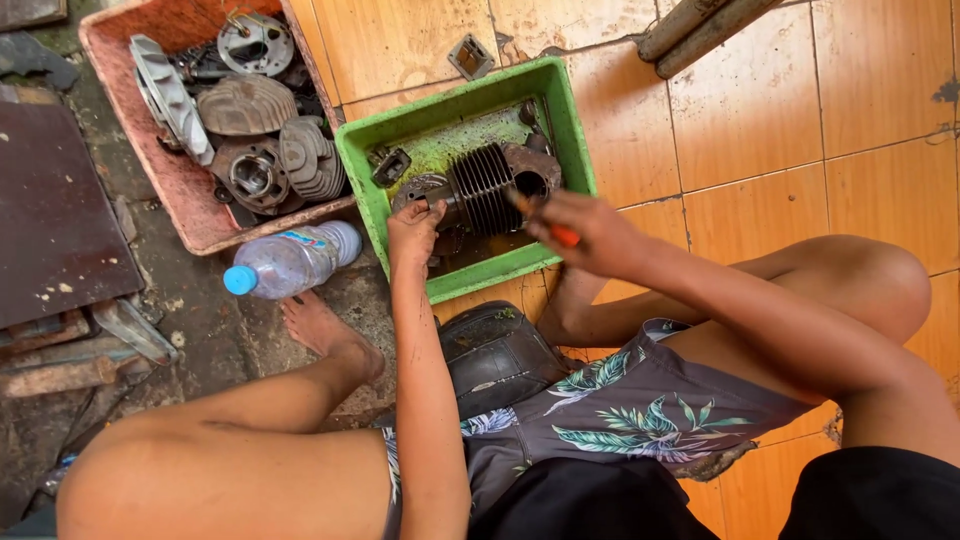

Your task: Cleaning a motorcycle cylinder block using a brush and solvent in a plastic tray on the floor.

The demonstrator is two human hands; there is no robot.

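Green tray (566, 120): both hands grip finned cylinder (482, 187).

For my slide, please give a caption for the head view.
Left hand steadies a finned cylinder in a green tray; right hand holds an orange-handled tool.

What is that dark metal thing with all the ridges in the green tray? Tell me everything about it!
The finned cylinder is dark, greasy-looking metal with thin parallel fins around it and a rusty flange with a round hole at one end. It lies on its side in the green tray. The left hand holds its near end; the right hand works at it with an orange-handled tool.
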